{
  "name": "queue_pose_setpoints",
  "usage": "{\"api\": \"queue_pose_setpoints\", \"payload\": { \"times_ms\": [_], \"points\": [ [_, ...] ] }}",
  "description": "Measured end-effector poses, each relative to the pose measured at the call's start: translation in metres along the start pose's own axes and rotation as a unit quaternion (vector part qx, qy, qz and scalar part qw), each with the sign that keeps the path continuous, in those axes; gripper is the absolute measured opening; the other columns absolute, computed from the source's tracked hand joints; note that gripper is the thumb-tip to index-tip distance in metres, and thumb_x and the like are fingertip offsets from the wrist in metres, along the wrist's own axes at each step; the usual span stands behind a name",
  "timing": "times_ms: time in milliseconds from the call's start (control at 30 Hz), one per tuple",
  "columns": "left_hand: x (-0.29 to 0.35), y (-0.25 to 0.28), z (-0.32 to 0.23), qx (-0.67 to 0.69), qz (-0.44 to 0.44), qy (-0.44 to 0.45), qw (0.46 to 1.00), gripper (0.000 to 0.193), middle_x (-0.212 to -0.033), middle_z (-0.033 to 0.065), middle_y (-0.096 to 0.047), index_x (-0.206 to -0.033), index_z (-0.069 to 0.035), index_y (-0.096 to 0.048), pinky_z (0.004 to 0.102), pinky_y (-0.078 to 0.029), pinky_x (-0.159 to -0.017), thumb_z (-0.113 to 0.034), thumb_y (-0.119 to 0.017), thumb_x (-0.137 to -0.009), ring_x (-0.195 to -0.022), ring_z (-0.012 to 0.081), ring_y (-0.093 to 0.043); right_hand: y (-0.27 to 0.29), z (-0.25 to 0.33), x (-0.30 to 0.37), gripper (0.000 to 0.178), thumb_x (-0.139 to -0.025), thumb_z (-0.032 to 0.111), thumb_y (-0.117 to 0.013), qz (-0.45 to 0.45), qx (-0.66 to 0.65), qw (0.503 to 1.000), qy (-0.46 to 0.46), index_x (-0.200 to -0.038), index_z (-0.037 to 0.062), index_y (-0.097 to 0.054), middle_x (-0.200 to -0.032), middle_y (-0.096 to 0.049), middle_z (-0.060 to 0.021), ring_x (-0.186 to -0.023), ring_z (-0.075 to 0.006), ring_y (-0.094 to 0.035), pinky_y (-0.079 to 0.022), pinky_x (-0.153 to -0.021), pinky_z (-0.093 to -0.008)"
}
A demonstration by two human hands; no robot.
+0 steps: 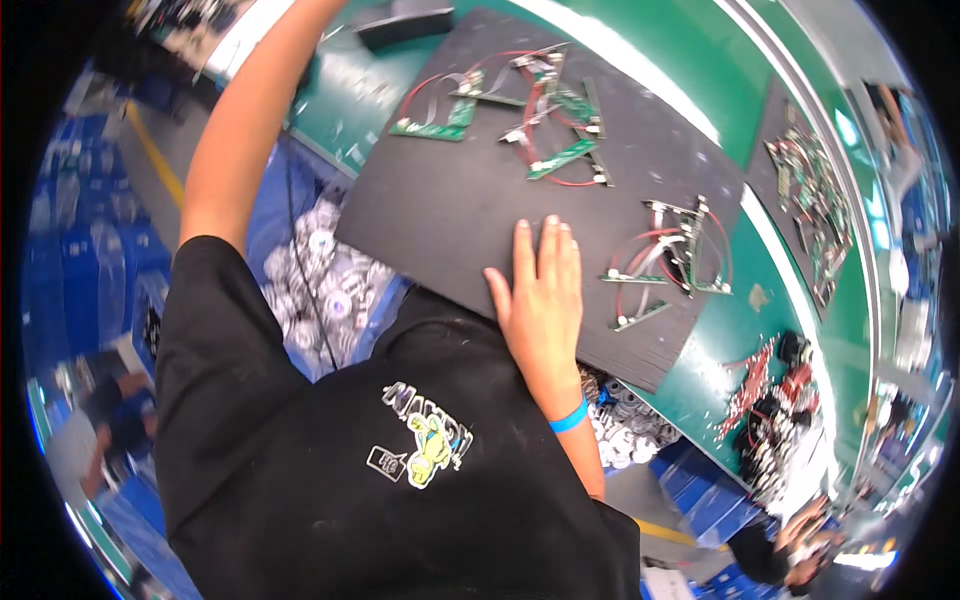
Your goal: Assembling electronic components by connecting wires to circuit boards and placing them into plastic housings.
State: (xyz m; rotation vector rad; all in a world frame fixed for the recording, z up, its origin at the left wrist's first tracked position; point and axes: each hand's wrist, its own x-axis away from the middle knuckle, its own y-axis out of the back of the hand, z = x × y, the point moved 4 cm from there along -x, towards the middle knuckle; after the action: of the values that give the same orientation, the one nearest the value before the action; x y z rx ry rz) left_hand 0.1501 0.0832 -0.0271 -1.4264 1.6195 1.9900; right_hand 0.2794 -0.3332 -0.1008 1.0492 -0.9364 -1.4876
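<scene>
My right hand (542, 305) lies flat near the front edge of a black mat (430, 205), fingers stretched out and holding nothing. A blue band (569, 414) circles that wrist. My left arm (240, 140) reaches up past the top left edge, so its hand is out of sight. On the mat, away from my fingers, lie narrow green circuit boards with red, white and black wires. One L-shaped board (440, 128) sits at the far left, a wired group (562, 158) beside it, and another group (668, 260) to the right of my hand.
The mat covers part of a green table (705, 362). A second dark mat holds piled boards (812, 205) at the far right. Red wires (752, 385) and black parts lie at the right end. Blue-lined bins with round white parts (320, 285) stand below the near edge. A black tray (405, 24) is at the top.
</scene>
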Motion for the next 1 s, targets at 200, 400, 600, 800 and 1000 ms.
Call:
{"api": "queue_pose_setpoints", "payload": {
  "times_ms": [200,400,600,800,1000],
  "points": [
    [0.283,0.214,0.041,-0.069,-0.062,0.359,0.929,0.033,-0.098,0.0205,-0.064,-0.099,0.001,-0.063,0.0360,-0.047,-0.079,-0.029,-0.052,-0.092,-0.091,0.0333,-0.062,-0.004,0.012,0.002,0.059,-0.085,0.033,-0.062,0.016,0.126,0.992,0.011,-0.132,0.0024,-0.044,-0.135,-0.041,-0.0239,-0.124,-0.0381,-0.042,-0.035,-0.105,-0.0459],
    [0.690,0.193,-0.138,-0.014,0.175,0.685,0.707,0.040,-0.113,0.0256,-0.055,-0.115,0.002,-0.053,0.0419,-0.042,-0.092,-0.015,-0.062,-0.080,-0.108,0.0394,-0.052,-0.012,0.026,-0.003,0.050,-0.086,0.025,-0.062,0.001,0.226,0.973,0.049,-0.128,0.0011,-0.048,-0.127,-0.048,-0.0224,-0.115,-0.0366,-0.050,-0.043,-0.096,-0.0426],
    [0.698,0.072,-0.206,-0.147,0.544,0.515,0.646,0.064,-0.137,0.0287,-0.037,-0.135,0.008,-0.032,0.0467,-0.022,-0.110,-0.022,-0.055,-0.084,-0.129,0.0415,-0.033,-0.009,0.018,0.007,0.037,-0.082,0.011,-0.063,-0.075,0.173,0.978,0.092,-0.117,0.0004,-0.057,-0.117,-0.055,-0.0224,-0.108,-0.0379,-0.054,-0.046,-0.089,-0.0445],
    [0.626,0.104,-0.140,-0.090,0.413,0.574,0.702,0.072,-0.110,0.0257,-0.059,-0.125,0.002,-0.048,0.0421,-0.047,-0.088,-0.028,-0.077,-0.065,-0.105,0.0399,-0.056,0.000,-0.007,0.023,0.035,-0.075,0.009,-0.069,-0.050,0.007,0.987,0.151,-0.108,-0.0017,-0.061,-0.109,-0.060,-0.0187,-0.107,-0.0333,-0.056,-0.044,-0.093,-0.0423],
    [0.582,0.240,-0.041,0.276,-0.116,0.823,0.483,0.057,-0.114,0.0200,-0.057,-0.123,-0.001,-0.047,0.0363,-0.055,-0.081,-0.044,-0.056,-0.087,-0.100,0.0334,-0.061,0.052,-0.066,0.015,0.039,-0.074,0.025,-0.074,-0.210,0.162,0.958,-0.106,-0.102,0.0032,-0.058,-0.092,-0.058,-0.0115,-0.087,-0.0299,-0.054,-0.043,-0.076,-0.0379]
  ]
}}
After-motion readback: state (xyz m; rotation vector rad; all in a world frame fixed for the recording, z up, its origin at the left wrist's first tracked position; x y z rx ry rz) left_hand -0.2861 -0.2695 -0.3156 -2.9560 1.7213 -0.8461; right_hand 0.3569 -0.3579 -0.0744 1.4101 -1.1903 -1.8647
